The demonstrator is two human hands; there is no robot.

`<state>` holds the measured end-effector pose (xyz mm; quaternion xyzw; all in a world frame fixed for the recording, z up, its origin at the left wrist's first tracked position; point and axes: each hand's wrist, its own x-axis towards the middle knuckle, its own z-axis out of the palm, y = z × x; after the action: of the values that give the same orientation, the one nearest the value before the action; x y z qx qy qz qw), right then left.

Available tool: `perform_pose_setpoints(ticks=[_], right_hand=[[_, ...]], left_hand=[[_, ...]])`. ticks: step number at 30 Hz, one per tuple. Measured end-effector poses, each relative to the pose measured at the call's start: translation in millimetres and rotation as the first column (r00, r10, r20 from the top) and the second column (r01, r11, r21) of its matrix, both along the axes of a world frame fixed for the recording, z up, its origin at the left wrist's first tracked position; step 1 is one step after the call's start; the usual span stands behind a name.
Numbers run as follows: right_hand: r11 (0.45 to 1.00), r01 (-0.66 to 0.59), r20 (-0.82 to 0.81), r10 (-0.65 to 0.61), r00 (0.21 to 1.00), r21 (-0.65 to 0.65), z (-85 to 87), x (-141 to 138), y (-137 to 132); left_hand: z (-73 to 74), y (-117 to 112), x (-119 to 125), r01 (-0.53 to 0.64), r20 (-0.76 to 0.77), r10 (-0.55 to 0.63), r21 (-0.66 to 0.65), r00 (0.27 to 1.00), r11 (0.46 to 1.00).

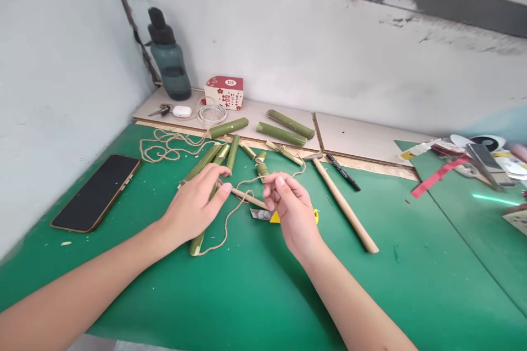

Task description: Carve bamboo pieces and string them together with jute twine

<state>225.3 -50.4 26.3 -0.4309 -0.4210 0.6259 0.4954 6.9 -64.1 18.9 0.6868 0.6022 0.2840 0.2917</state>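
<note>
My left hand (196,200) lies over several green bamboo pieces, thumb apart from the curved fingers. From under it a bamboo stick (197,242) points toward me, with twine (226,225) running from its near end. My right hand (291,209) is closed in a pinch on the twine, which trails out on both sides of the fingers. A thin wooden stick (249,197) lies between my hands. Partly under my right hand is a yellow utility knife (275,216) with its blade out. Short bamboo pieces (261,164) lie just beyond.
A hammer (346,205) and a black pen (343,171) lie to the right, a phone (99,192) to the left. Bamboo lengths (282,134), a box (224,93) and a bottle (171,63) stand along the wall ledge. Clutter (489,159) sits at far right.
</note>
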Motion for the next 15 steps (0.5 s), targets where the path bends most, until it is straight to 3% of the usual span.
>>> perform_pose_setpoints(ticks=[2,4,8,10,12,14,15], right_hand=[[0.993,0.075,0.049,-0.08,0.996,0.09,-4.4,0,1],[0.976,0.138,0.083,-0.154,0.985,0.169,-8.2,1,3],[0.97,0.194,0.069,-0.206,0.976,0.149,-0.6,-5,5],[0.983,0.155,0.017,-0.157,0.987,0.097,17.4,-18,-2],[0.992,0.043,-0.049,-0.038,0.998,0.115,44.7,-38,-19],[0.969,-0.079,-0.063,0.096,0.993,0.235,75.8,-57,-42],[0.943,-0.079,-0.034,0.095,0.995,0.322,90.2,-65,-53]], left_hand=[[3.3,0,-1,0.047,-0.133,-0.033,0.103,0.991,0.994],[8.7,-2,-1,0.064,-0.152,-0.031,0.22,0.988,0.973],[30.2,-18,10,0.002,0.158,-0.061,0.346,0.986,0.938],[45.5,-29,25,0.051,0.294,-0.16,0.345,0.942,0.937],[63.7,-34,41,0.155,0.317,-0.285,0.379,0.905,0.912],[87.3,-29,54,0.221,0.256,-0.383,0.494,0.888,0.841],[101.8,-24,57,0.182,0.286,-0.402,0.571,0.87,0.801]])
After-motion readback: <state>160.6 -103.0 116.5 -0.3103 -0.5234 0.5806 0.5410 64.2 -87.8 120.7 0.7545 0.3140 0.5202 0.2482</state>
